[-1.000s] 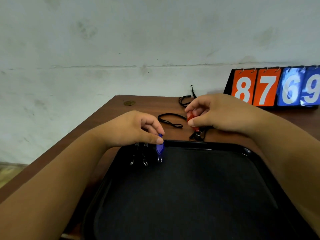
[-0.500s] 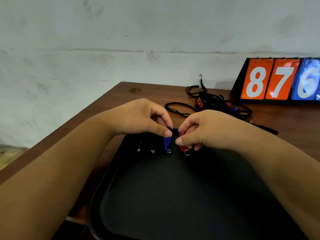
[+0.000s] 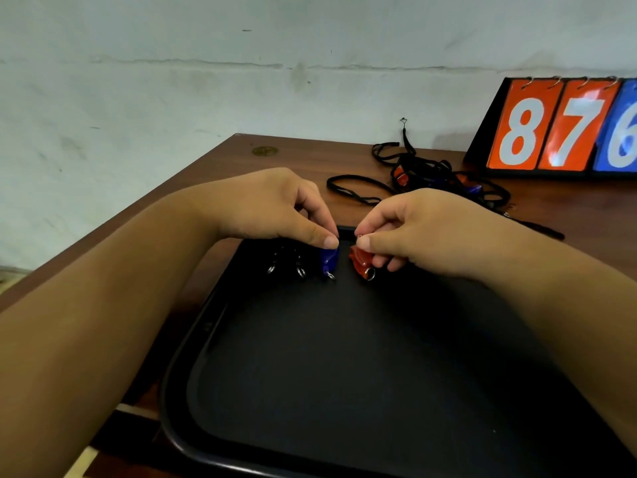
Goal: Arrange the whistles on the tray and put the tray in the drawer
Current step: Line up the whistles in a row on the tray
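Our left hand [image 3: 275, 205] pinches a small blue plastic whistle [image 3: 329, 260] at the far end of the flat black plastic tray [image 3: 179, 374] on the brown wooden bench [image 3: 241, 167]. Our right hand [image 3: 424, 229] grasps a red plastic whistle [image 3: 360, 262] in its fingers [image 3: 381, 258], just beside the blue one (two dark whistles [image 3: 286, 265] lie to its left). A tangle of corded whistles [image 3: 448, 181] sits behind the tray.

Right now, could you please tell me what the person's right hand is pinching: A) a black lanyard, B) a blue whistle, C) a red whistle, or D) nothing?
C: the right hand pinches the red whistle at the far end of the black tray, while the left hand holds the blue whistle.
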`<move>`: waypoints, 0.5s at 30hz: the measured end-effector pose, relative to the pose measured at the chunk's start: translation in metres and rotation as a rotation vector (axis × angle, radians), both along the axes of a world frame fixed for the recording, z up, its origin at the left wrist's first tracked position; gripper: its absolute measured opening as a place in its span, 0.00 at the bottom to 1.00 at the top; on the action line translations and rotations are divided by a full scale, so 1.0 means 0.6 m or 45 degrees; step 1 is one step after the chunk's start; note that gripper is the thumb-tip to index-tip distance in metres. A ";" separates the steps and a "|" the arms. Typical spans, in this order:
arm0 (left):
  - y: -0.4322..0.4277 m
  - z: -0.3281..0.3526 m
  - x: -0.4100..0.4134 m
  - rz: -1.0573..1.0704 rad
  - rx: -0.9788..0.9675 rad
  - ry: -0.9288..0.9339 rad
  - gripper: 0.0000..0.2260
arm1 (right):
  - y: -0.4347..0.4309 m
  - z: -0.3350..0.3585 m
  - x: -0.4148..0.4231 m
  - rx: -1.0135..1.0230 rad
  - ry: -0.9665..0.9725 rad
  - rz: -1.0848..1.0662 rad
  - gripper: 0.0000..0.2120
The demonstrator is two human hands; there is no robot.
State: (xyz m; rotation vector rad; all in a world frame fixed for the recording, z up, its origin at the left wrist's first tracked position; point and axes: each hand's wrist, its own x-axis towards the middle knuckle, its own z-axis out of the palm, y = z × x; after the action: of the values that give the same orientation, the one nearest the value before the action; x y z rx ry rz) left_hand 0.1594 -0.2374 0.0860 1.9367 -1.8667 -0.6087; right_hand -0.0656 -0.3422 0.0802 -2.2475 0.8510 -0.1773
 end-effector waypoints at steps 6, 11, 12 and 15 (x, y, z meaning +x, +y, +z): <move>0.002 0.003 0.000 0.016 0.021 0.045 0.09 | 0.003 -0.004 0.003 -0.037 0.003 -0.003 0.04; 0.002 0.005 0.003 0.032 -0.015 0.140 0.05 | -0.003 -0.003 -0.002 -0.105 -0.057 0.015 0.04; 0.003 0.004 0.004 0.027 -0.005 0.160 0.05 | -0.007 -0.001 -0.005 -0.146 -0.080 0.019 0.04; 0.004 0.003 0.003 -0.001 0.021 0.208 0.08 | -0.013 0.003 -0.011 -0.316 -0.082 0.089 0.06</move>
State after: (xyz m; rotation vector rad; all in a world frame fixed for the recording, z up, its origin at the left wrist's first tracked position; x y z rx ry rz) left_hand 0.1613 -0.2353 0.0880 1.8369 -1.7671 -0.7608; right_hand -0.0724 -0.3501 0.0822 -2.4836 0.7490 -0.3370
